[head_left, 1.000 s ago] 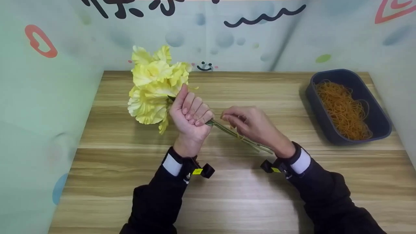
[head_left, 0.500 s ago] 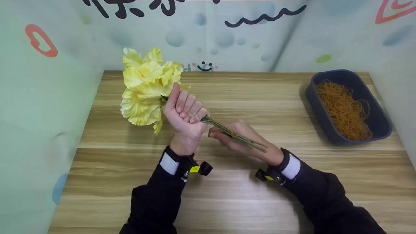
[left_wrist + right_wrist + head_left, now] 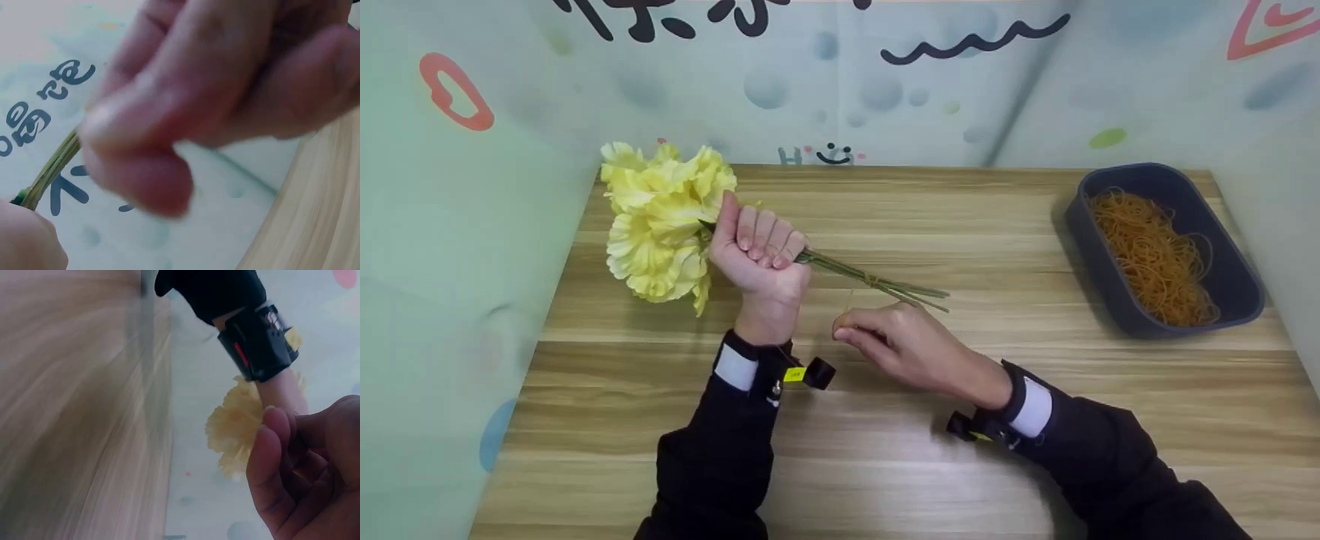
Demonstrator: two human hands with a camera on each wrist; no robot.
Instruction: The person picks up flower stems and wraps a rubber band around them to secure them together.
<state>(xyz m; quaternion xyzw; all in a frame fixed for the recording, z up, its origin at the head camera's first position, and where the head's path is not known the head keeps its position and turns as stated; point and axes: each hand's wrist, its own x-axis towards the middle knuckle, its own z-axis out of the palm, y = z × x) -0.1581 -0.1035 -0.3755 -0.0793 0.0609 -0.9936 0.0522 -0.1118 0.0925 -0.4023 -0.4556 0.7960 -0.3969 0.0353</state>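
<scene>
My left hand (image 3: 757, 255) grips a bunch of yellow artificial flowers (image 3: 660, 217) just under the blooms, which point to the left. Green stems (image 3: 840, 268) stick out past the little finger, with a rubber band (image 3: 873, 281) wound round them. Below the stems, my right hand (image 3: 907, 345) has thumb and forefinger pinched together on a thin strand of the band, drawn toward me. In the left wrist view the right hand (image 3: 180, 84) is blurred and hides the stem ends. Its pinched fingers (image 3: 264, 450) overlap the left wrist in the right wrist view.
A dark blue plastic box (image 3: 1091, 247) stands at the back right of the wooden table (image 3: 885, 465), holding a heap of tan rubber bands (image 3: 1147, 259). Printed cloth walls (image 3: 840, 97) close off the back and both sides.
The left hand has shifted left with the flowers, and the stems have swung flatter. The right hand has passed under the stems and now pulls a strand of the rubber band out below them.
</scene>
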